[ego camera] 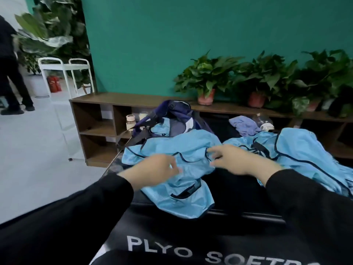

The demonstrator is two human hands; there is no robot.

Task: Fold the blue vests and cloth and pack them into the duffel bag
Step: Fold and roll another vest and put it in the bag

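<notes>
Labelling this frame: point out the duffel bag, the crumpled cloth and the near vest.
duffel bag (176, 115): head view, dark blue top.
cloth (243, 124): head view, middle of the crumple.
near vest (188, 199): head view, lower panel.

left hand (152, 170), right hand (236, 159), fingers blurred

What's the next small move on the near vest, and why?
Probably pinch the near vest at its neckline with both hands and pull it flat. It lies crumpled on the black surface, the left hand and right hand on it, blurred, with no clear grip; folding needs it spread.
</notes>
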